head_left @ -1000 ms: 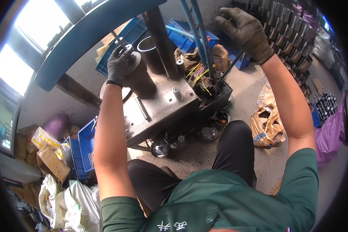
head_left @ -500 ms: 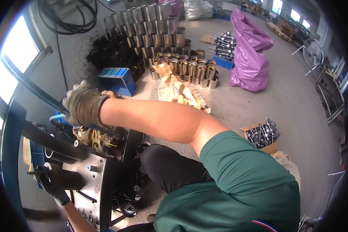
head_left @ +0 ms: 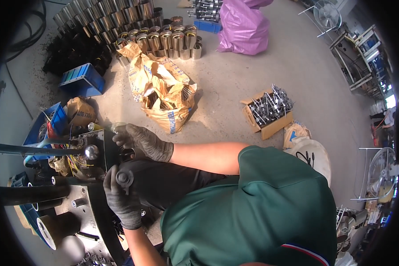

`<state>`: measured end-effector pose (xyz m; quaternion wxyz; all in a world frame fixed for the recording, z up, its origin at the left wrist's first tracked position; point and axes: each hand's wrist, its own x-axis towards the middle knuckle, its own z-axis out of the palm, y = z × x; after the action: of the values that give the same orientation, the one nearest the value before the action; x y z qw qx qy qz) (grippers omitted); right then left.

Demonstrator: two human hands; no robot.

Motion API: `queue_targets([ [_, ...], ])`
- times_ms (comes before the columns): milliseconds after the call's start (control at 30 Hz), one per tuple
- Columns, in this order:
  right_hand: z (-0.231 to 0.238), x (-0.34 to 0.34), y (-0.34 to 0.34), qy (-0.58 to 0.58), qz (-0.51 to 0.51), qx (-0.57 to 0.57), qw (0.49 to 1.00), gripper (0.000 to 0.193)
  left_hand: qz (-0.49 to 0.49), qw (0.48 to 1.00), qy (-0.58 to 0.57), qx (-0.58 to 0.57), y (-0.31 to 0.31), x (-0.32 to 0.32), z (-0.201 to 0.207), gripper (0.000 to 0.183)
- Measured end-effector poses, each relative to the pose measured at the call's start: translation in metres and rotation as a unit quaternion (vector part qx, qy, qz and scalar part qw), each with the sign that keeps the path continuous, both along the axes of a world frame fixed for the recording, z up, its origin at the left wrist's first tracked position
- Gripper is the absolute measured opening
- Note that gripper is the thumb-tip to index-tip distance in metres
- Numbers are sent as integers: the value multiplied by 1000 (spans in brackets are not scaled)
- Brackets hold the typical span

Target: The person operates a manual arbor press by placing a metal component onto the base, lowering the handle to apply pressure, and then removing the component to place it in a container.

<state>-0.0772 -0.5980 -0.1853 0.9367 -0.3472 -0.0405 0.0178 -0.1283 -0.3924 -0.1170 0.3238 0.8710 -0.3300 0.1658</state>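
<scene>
My left hand [head_left: 123, 199], in a grey glove, is closed on a dark round metal part [head_left: 125, 178] with a hole in its middle, held in front of my knee beside the machine's metal plate [head_left: 88, 205]. My right hand [head_left: 145, 141], in a dirty glove, reaches over the machine's dark edge. Its fingers are bent and somewhat apart; I see nothing held in them, though a pale blur lies at the tips. Left of both hands is a lever with a shiny ball knob [head_left: 91, 152], untouched. A thick cylinder with a pale end face [head_left: 47, 232] sits at the lower left.
A torn brown paper sack [head_left: 164, 99] lies on the floor ahead, before rows of metal cylinders [head_left: 177, 41]. A cardboard box of shafted metal parts [head_left: 270, 108] stands to the right. Blue crates [head_left: 85, 80], a purple sack [head_left: 244, 29] and a white stool [head_left: 314, 155] surround me.
My right hand has left the lever and come back toward me. My left hand has moved from the thick cylinder up to my knee, with the dark part. The view has swung right.
</scene>
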Motion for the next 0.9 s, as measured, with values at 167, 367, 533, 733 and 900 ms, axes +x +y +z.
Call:
queue_targets([
  [167, -69, -27, -68, 156, 231, 240, 930, 88, -71, 979, 185, -43, -50, 15, 6, 66],
  [367, -187, -65, -252, 360, -169, -6, 918, 72, 20, 968, 247, -47, -19, 0, 23, 58],
  [533, -162, -157, -454, 518, -285, -669, 451, 91, 62, 960, 224, -158, 64, -7, -3, 54],
  [733, -92, -258, -477, 609, -214, -745, 168, 58, 128, 932, 260, -216, 158, -18, -43, 52],
  [900, -159, -255, -463, 459, -102, -880, 65, 41, 82, 833, 358, -414, 211, -12, -80, 54],
])
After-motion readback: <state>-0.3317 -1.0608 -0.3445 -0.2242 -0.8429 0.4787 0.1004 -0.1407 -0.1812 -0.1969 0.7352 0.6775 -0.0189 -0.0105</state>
